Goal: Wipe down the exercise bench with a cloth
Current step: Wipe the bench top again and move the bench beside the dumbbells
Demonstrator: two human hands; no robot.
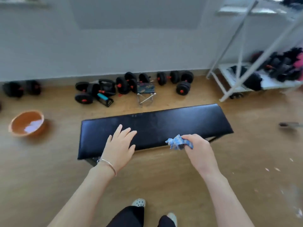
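Observation:
A long black padded exercise bench [172, 125] stands low on the wooden floor in front of me, running left to right. My left hand [119, 146] hovers over its near left part with fingers spread, holding nothing; whether it touches the pad I cannot tell. My right hand [198, 149] is over the bench's near edge, right of centre, closed around a crumpled blue and white cloth [177, 142] that sticks out to the left of the fingers.
An orange basin [18, 126] with water sits on the floor at the left. Several black dumbbells [123, 85] and a small folding stool [146, 92] line the wall behind the bench. A white metal rack [236, 79] with dark gear stands at the right. My feet [139, 203] are below.

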